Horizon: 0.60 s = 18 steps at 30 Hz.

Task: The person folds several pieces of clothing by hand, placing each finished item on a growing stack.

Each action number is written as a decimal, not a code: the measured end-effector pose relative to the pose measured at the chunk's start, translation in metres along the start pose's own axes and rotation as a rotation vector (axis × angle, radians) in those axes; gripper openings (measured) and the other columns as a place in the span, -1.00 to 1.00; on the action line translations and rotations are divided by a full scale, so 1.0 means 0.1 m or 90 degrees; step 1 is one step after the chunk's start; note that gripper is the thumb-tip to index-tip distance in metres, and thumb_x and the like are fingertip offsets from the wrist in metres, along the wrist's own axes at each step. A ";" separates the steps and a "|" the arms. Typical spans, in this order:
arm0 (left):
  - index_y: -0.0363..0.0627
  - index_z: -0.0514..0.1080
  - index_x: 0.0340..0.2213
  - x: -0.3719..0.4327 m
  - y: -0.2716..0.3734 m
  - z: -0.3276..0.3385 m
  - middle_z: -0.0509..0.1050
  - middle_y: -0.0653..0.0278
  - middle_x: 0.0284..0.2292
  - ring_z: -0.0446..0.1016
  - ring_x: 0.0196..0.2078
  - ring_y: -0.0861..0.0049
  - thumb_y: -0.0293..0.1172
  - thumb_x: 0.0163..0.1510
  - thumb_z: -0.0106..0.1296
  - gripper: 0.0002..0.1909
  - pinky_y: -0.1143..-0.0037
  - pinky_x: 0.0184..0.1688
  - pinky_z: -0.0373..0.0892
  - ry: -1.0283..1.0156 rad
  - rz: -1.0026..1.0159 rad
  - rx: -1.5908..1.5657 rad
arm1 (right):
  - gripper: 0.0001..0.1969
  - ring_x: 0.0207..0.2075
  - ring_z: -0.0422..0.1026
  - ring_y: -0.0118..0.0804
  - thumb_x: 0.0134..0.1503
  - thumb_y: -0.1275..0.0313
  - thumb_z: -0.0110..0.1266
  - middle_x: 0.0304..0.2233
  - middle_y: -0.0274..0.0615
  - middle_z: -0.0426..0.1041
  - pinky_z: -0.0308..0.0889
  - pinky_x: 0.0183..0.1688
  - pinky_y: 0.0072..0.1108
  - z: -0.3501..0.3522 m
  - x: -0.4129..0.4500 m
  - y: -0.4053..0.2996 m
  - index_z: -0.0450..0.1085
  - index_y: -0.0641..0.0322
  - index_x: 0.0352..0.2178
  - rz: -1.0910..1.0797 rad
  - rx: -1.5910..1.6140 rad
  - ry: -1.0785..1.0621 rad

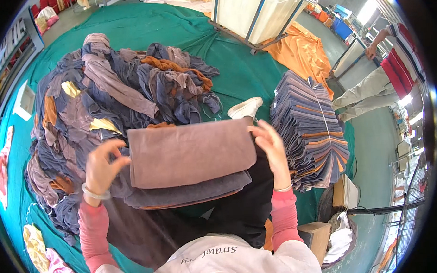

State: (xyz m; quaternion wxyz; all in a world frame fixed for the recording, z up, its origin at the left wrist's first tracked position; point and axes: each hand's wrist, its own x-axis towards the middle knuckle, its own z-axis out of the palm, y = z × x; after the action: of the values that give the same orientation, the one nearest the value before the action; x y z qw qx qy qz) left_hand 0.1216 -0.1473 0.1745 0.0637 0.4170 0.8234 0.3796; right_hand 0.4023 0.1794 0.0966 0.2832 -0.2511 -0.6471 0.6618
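Note:
A folded mauve cloth (190,153) lies before me on top of a folded blue-grey cloth (191,191), with an orange edge showing beneath. At its left edge is my left hand (105,165), thumb and fingers curved apart with a gap between them. My right hand (271,145) is by the top right corner, fingertips at the edge and fingers spread. Neither hand shows cloth gripped in it. Past the left hand rises a heap of loose cloths (119,89), mostly blue-grey and mauve. A tall stack of folded cloths (308,129), tied with white string, stands beyond the right hand.
A green ground sheet (128,24) spreads under everything. A wheeled cart with pale fabric sides (257,16) stands at the back near an orange cloth (305,50). At right a person (393,65) stands by another cart. A cardboard box (316,237) sits near my right elbow.

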 end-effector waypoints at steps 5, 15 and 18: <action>-0.09 0.45 -0.39 -0.31 -0.05 0.17 0.36 0.31 -0.53 0.43 -0.41 0.41 -0.33 -0.42 0.30 -0.57 0.49 -0.39 0.34 -0.245 0.070 0.173 | -0.52 -0.10 0.23 -0.51 0.14 0.19 -0.10 -0.01 -0.32 0.21 0.19 -0.14 -0.61 0.26 -0.30 0.16 0.15 0.19 0.04 0.261 -0.074 -0.042; -0.17 0.37 -0.53 -0.08 -0.02 0.03 0.33 0.23 -0.57 0.40 -0.55 0.41 -0.67 -0.35 -0.03 -0.78 0.53 -0.51 0.32 0.039 0.194 0.102 | -0.57 -0.53 0.19 -0.70 -0.09 0.65 0.06 -0.46 -0.43 0.30 0.08 -0.52 -0.82 0.20 0.05 0.14 0.30 0.27 -0.11 0.021 -0.158 -0.009; -0.21 0.37 -0.53 -0.08 0.24 -0.22 0.33 0.23 -0.57 0.37 -0.56 0.46 -0.72 -0.38 -0.06 -0.76 0.58 -0.51 0.28 0.083 0.170 0.088 | -0.59 -0.51 0.18 -0.71 -0.08 0.68 0.04 -0.39 -0.42 0.31 0.07 -0.49 -0.84 0.33 0.03 -0.12 0.30 0.30 -0.11 -0.032 -0.055 0.028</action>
State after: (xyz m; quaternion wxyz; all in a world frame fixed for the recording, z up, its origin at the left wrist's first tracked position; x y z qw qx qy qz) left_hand 0.1326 -0.1569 0.2044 -0.0700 0.5005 0.7872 0.3535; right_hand 0.3778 0.1576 0.1103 0.3025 -0.2611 -0.6748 0.6204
